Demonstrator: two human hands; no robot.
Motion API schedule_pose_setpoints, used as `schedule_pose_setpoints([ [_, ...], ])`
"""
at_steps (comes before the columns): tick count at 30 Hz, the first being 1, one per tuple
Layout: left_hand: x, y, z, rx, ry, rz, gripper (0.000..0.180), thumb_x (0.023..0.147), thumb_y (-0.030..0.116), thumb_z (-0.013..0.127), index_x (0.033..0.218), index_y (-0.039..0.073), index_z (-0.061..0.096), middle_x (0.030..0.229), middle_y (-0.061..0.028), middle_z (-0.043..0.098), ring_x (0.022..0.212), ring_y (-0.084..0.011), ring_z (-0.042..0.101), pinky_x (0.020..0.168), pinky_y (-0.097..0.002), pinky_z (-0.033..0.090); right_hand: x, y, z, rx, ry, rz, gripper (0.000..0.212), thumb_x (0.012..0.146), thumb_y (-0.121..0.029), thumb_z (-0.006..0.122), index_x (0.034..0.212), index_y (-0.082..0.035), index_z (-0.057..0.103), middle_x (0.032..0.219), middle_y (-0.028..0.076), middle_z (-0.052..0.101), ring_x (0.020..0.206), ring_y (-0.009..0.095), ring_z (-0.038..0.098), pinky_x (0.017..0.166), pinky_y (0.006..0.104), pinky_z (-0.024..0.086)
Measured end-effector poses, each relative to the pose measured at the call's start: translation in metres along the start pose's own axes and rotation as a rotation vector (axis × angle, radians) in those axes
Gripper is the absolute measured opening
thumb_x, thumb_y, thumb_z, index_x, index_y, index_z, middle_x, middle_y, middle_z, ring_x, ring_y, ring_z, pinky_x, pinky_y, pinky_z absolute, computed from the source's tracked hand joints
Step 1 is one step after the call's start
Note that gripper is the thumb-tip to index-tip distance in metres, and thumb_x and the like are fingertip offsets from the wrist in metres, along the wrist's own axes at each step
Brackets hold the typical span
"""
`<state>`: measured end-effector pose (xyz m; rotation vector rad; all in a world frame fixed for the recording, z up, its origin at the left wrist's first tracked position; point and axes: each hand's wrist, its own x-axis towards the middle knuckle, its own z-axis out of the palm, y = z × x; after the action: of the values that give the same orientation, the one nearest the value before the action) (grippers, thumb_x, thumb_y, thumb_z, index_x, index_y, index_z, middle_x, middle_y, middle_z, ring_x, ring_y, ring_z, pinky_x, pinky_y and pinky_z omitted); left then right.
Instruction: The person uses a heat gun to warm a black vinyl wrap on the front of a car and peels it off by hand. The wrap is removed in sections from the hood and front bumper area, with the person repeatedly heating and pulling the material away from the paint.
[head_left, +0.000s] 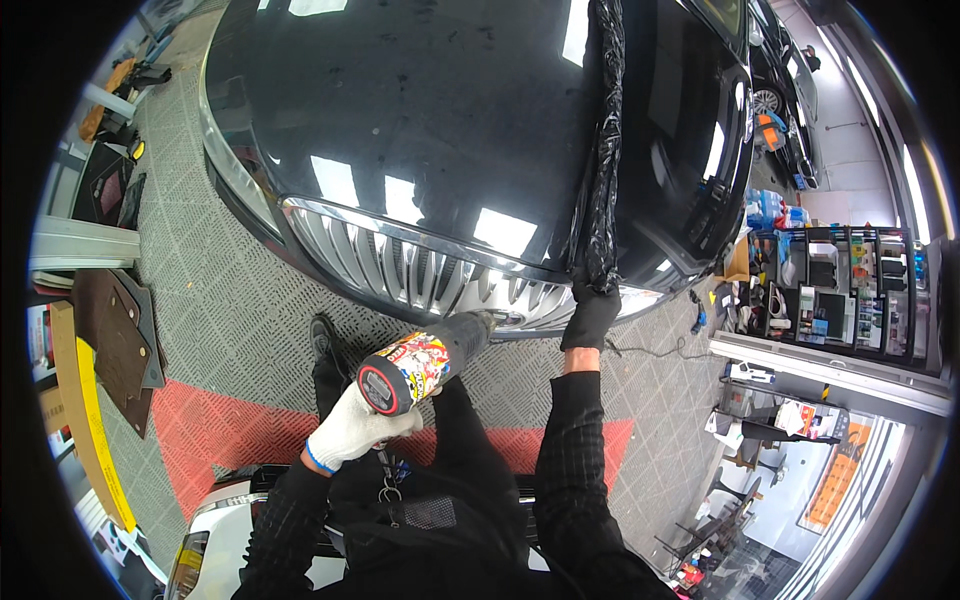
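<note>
My left hand [352, 428], in a white knit glove, is closed around a heat gun [432, 362] covered in colourful stickers. The gun's dark nozzle points toward the chrome grille [405, 268] of a dark car. At the front edge of the hood [400, 120], my black-gloved right hand [592, 314] grips the near end of a bunched strip of glossy black film [608, 150]. That strip runs from my hand back across the hood toward the windshield. The gun's handle is mostly hidden behind its body.
Behind me stands a white car [215, 535]. A shelf rack [850, 295] with bottles and boxes is at the right, and a thin cable [655, 350] lies on the floor there. Brown mats [115, 345] and a yellow-edged panel [98, 430] lean at the left.
</note>
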<state>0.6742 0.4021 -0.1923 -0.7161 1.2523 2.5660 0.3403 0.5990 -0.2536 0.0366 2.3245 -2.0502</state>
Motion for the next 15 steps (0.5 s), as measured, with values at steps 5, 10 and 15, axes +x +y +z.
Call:
schedule_pose_setpoints([
  [5,0.0,0.008,0.006,-0.032,0.042,0.006,0.046,0.089,-0.005,0.07,0.134,-0.005,0.066,0.106,-0.0102,0.078,0.079,-0.0117,0.071,0.064,-0.0239,0.055,-0.001,0.002,0.001,0.02,0.007,-0.012,0.034,0.087,-0.005,0.087,0.12,0.001,0.078,0.096,-0.002,0.074,0.078,0.008,0.057,0.069,0.0279,0.047],
  [10,0.003,0.021,0.004,0.072,0.03,-0.061,0.046,0.089,-0.003,0.068,0.135,-0.005,0.066,0.106,-0.0118,0.079,0.08,-0.0124,0.072,0.066,-0.0252,0.056,-0.005,0.001,0.005,-0.032,-0.029,0.035,0.038,0.081,-0.011,0.095,0.113,0.001,0.078,0.096,0.001,0.075,0.08,0.01,0.062,0.071,0.0292,0.05],
  [15,0.005,0.025,0.005,0.005,0.036,0.0,0.047,0.088,0.0,0.069,0.136,-0.005,0.066,0.107,-0.0124,0.079,0.081,-0.0126,0.073,0.068,-0.0259,0.057,-0.001,0.005,0.014,-0.146,0.014,-0.076,0.04,0.079,-0.012,0.096,0.111,0.003,0.078,0.102,0.005,0.08,0.089,0.015,0.07,0.083,0.0336,0.054],
])
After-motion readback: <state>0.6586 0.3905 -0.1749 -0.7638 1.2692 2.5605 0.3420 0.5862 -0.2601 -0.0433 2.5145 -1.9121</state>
